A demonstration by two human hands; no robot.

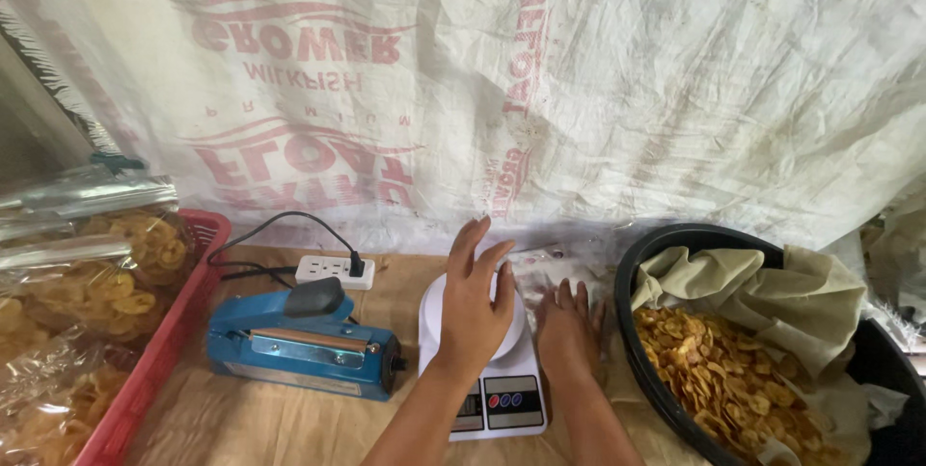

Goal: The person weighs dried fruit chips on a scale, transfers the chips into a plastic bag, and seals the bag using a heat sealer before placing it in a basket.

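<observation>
One scale [502,389] — two hands [476,307] flat — one basin [637,278].

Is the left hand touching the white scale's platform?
Touching. In the head view, the left hand lies palm-down flat across the white scale platform, with no gap visible.

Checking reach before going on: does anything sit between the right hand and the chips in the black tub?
Nothing visible does. The right hand rests flat on the table beside the scale, and the black tub of chips lies right next to it, open on top.
</observation>
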